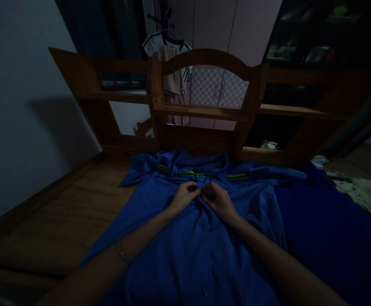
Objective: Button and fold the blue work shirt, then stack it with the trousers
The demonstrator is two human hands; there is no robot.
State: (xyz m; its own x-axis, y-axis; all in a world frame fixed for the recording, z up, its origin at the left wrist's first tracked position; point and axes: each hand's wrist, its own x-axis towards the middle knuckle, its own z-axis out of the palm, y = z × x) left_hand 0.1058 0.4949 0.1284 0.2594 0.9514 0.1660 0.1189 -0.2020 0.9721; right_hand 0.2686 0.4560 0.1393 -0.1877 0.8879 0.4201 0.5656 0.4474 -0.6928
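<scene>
Shirt (172, 242) of blue cloth lies spread, front up, over wooden boards (109, 187), its collar (219, 168) toward the far side; from where I stand, the left hand (184, 197) pinches the front edge just nearer than the collar, thumb and fingertips close together; the right hand (219, 202) curls narrowly on the cloth at that same spot, its tips just beside the left's; whether they grip a button there, I cannot tell; one button (203, 223) shows slightly nearer; darker blue cloth (328, 225) lies to the right; a wooden shelf frame (204, 111) stands at the far side, clothes (169, 70) hanging beyond it.
</scene>
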